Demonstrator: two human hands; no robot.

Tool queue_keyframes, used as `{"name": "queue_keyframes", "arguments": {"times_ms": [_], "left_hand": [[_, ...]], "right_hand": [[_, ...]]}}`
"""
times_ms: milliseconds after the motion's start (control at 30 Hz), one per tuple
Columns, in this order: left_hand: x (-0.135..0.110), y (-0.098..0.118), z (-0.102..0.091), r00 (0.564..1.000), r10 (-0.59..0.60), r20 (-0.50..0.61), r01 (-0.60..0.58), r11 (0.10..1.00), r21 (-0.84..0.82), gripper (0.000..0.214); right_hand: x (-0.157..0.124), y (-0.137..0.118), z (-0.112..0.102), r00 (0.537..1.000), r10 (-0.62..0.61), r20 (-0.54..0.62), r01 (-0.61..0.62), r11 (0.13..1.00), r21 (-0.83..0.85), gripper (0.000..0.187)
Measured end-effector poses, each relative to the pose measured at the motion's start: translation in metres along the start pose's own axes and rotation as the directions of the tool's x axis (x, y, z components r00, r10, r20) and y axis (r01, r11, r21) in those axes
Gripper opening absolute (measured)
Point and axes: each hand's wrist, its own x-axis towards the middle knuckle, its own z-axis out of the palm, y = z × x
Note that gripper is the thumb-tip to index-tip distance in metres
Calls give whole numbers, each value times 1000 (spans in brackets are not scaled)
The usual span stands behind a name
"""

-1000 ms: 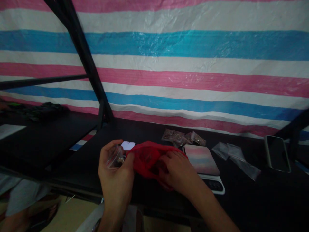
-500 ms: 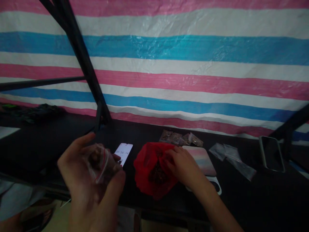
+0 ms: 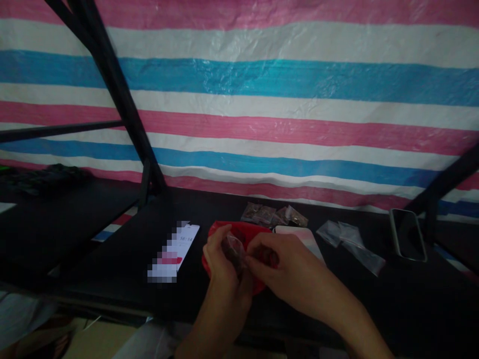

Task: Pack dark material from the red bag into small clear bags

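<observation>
My left hand (image 3: 222, 264) is wrapped round a small clear zip bag (image 3: 235, 248) with dark bits in it, held over a red bag (image 3: 220, 227). Against the zip bag's mouth, my right hand (image 3: 277, 257) has thumb and fingers pinched together; what they hold, if anything, is hidden. Both hands cover most of the red bag and its contents. Just behind lie several filled zip bags (image 3: 266, 214) with brownish contents. A pale, striped flat object (image 3: 299, 238) is partly covered by my right hand.
A lit phone (image 3: 183, 247) showing digits lies on the black table (image 3: 112, 259) to the left. To the right are flat clear bags (image 3: 352, 239) and another phone (image 3: 408, 234). Black metal posts (image 3: 123, 94) stand before a striped plastic sheet (image 3: 262, 129).
My left hand has brought the zip bag rightward over the red bag. My right hand has come out of the red bag to the zip bag's mouth. The view has shifted slightly.
</observation>
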Motion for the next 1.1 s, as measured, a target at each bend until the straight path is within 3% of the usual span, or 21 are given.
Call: {"name": "queue_keyframes", "arguments": {"times_ms": [67,167,233,300,400,500,567,633,733,800,867,900,967,1033,1100], "left_hand": [[-3,2,2,996,67,58,-69,997,34,67],[-7,3,0,973,134,188,-150,986,72,72],[-9,0,-4,925,124,359,-168,981,93,69],[-9,-5,-8,840,96,534,-211,965,158,69],[-8,-15,-12,747,49,663,-312,906,285,70],[-6,-21,-12,717,59,694,-389,861,329,63],[-2,-20,-12,737,94,669,-409,851,330,54],[4,-17,-17,773,150,617,-434,834,341,43],[14,-12,-28,871,236,430,-434,781,449,27],[18,-13,-37,954,197,225,-293,768,570,35],[20,-18,-43,996,43,81,-83,804,589,61],[22,-22,-45,996,-51,75,3,842,540,72],[26,-27,-48,964,-199,174,125,923,363,76],[33,-27,-50,937,-261,234,221,958,182,68],[41,-26,-51,945,-293,148,285,956,71,65]], "right_hand": [[2,9,-5,999,-6,-34,6,1000,-15,20],[4,30,-27,982,-14,-191,12,1000,-12,14],[4,48,-47,956,-1,-295,9,1000,26,10],[4,71,-65,932,52,-358,-21,996,89,15],[3,107,-77,914,177,-366,-117,976,182,20],[3,138,-74,919,266,-290,-227,960,162,12],[4,150,-72,904,267,-334,-267,963,48,7],[5,153,-70,866,212,-452,-281,955,-91,15],[9,140,-65,828,89,-553,-241,948,-209,25],[11,123,-53,878,45,-476,-162,965,-207,26],[13,104,-35,952,32,-305,-96,976,-197,28],[15,96,-24,973,32,-227,-86,968,-234,33],[20,85,-5,987,79,-139,-125,925,-359,37],[27,80,7,979,120,-166,-181,886,-428,33],[33,81,12,956,110,-272,-219,884,-413,37]]}}
